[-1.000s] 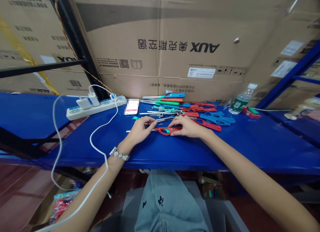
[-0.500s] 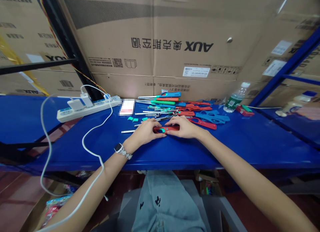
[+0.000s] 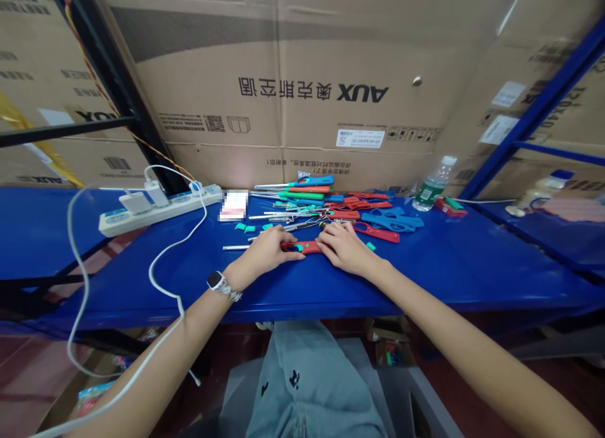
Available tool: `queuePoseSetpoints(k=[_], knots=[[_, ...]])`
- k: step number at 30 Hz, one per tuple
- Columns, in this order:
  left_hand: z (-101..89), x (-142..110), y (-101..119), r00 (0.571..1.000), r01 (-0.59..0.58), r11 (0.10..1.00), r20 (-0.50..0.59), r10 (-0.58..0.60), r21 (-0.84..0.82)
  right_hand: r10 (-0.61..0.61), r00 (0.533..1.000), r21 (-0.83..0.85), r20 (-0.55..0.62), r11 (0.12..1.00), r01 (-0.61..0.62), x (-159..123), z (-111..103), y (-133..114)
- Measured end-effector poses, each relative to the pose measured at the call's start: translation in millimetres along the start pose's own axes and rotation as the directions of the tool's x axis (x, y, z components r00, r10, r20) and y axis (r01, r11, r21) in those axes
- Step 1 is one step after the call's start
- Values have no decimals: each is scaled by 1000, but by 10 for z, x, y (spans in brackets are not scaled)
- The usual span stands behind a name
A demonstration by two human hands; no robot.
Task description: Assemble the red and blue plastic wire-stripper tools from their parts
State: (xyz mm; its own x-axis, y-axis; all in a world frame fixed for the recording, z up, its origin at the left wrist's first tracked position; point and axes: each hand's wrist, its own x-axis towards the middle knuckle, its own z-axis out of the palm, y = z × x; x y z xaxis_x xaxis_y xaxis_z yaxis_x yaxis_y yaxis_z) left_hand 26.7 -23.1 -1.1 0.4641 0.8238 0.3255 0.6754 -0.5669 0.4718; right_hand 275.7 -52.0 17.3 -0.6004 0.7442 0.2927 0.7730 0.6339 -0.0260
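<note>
A red long-nosed lighter [image 3: 309,247] with a green trigger area lies level on the blue tabletop, its metal tube pointing left. My left hand [image 3: 268,252] grips it around the trigger end, thumb along the near side. Curled over its right end are the fingers of my right hand [image 3: 344,246], which hide that end. A small green piece [image 3: 371,246] sits just right of my right hand. Behind both hands lie finished-looking lighters with a blue handle [image 3: 314,181] and an orange handle [image 3: 309,190], loose metal tubes, red handle shells [image 3: 378,232] and blue handle shells [image 3: 392,219].
At the left rests a white power strip [image 3: 161,212] with plugs; its white cable [image 3: 163,290] crosses my left forearm. A water bottle [image 3: 435,184] stands at the back right. Large cardboard boxes [image 3: 283,60] form the back wall. Small green pieces [image 3: 244,227] lie left of the pile.
My right hand has shifted to the right end of the lighter, baring more of its red body. A green piece now shows beside that hand. The camera view has shifted slightly.
</note>
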Motion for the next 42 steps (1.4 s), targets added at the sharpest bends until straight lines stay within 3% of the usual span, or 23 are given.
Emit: queuePoseSetpoints(k=[6, 11, 18, 21, 24, 26, 27, 28, 30, 31, 32, 33, 35, 36, 38, 42], knots=[[48, -70, -4, 999, -12, 999, -35, 10, -49, 58, 995, -84, 85, 995, -50, 217, -39, -232], [26, -126, 38, 1000, 10, 999, -5, -10, 47, 125, 981, -108, 149, 988, -110, 475, 35, -477], [-43, -210, 219, 994, 98, 992, -53, -93, 86, 238, 960, -131, 146, 967, -220, 484, 65, -538], [-58, -220, 263, 995, 62, 989, -85, -50, 135, 279, 948, -128, 151, 957, -261, 462, 34, -561], [-84, -237, 285, 979, -45, 981, -188, 81, 190, 331, 935, -63, 126, 943, -325, 426, 14, -550], [-121, -267, 307, 920, -123, 969, -340, 192, 215, 367, 925, 7, 97, 929, -369, 398, 5, -514], [-145, -288, 323, 855, -142, 964, -463, 233, 224, 388, 918, 49, 85, 918, -393, 386, 1, -492], [-170, -312, 344, 762, -146, 964, -597, 252, 221, 410, 909, 95, 75, 905, -415, 377, -4, -473], [-209, -353, 394, 575, -124, 982, -796, 190, 144, 448, 892, 192, 61, 872, -451, 372, -9, -450], [-216, -362, 422, 544, -107, 993, -833, 100, 49, 459, 887, 240, 54, 856, -457, 375, -9, -452], [-210, -359, 449, 572, -90, 992, -820, -18, -85, 464, 885, 285, 43, 843, -456, 381, -6, -462], [-192, -341, 476, 651, -58, 966, -743, -153, -251, 465, 885, 326, 26, 833, -448, 388, 1, -481], [-120, -260, 532, 791, 35, 801, -474, -387, -597, 467, 884, 394, -14, 815, -425, 405, 23, -539], [-72, -202, 563, 836, 58, 696, -346, -425, -716, 463, 886, 423, -27, 808, -409, 413, 38, -574], [27, -75, 632, 876, 69, 540, -208, -435, -839, 460, 887, 477, -42, 789, -387, 425, 73, -648], [135, 62, 776, 875, -5, 328, -162, -455, -945, 493, 868, 634, -64, 691, -346, 423, 154, -785]])
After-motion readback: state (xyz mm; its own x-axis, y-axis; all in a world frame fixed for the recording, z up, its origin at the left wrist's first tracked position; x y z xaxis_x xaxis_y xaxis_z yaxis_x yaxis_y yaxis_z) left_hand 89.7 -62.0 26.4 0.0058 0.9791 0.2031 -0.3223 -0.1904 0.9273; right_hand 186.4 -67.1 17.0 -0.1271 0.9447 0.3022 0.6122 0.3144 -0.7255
